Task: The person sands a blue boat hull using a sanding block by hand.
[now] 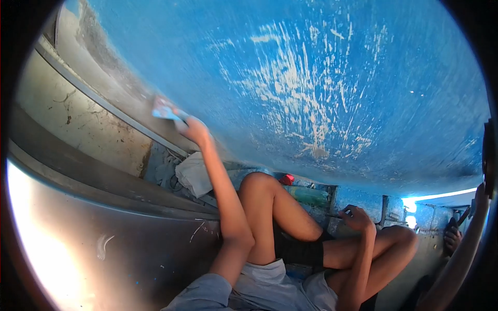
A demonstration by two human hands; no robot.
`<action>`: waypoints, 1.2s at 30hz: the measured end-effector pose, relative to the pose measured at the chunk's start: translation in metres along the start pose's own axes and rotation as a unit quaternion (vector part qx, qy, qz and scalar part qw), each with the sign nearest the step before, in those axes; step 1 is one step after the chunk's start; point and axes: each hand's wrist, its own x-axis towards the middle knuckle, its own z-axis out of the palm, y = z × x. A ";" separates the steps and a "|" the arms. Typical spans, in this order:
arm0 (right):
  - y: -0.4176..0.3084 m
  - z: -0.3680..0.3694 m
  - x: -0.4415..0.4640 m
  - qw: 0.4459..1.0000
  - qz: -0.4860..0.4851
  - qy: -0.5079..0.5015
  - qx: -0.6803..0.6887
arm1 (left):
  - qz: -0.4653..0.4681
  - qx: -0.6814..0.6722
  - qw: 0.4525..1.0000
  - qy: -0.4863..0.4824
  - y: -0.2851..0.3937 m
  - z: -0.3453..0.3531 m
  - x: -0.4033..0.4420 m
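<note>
My left hand (195, 130) is stretched up and left, closed around a flat scraper (167, 110) that is smeared by motion. Its wide end meets the curved surface where blue paint gives way to a grey, bare-looking band (116, 67). The blue painted surface (207, 78) fills the upper view, with many whitish scratches in its middle. Near my bent right knee, my right hand (359, 218) hangs with loosely curled fingers, apart from one another, and nothing visible in them. It is below the blue surface and not touching it.
A metal rail (111, 107) runs along the left, above a brown, shiny curved panel (155, 254). A whitish cloth or bag (194, 173), a green bottle-like object (308, 194) and a red item (287, 179) lie below. Another person's arm (461, 274) reaches up at right.
</note>
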 end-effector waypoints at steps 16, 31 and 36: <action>-0.001 -0.002 0.001 1.000 -0.027 0.009 0.003 | 0.062 0.062 0.995 -0.049 0.004 -0.009 0.001; -0.016 -0.006 -0.004 0.999 -0.019 0.020 0.044 | 0.042 0.062 0.997 -0.015 0.004 -0.005 0.000; -0.008 -0.003 0.002 0.998 -0.037 0.025 0.033 | -0.070 0.179 0.981 -0.025 -0.128 -0.054 -0.004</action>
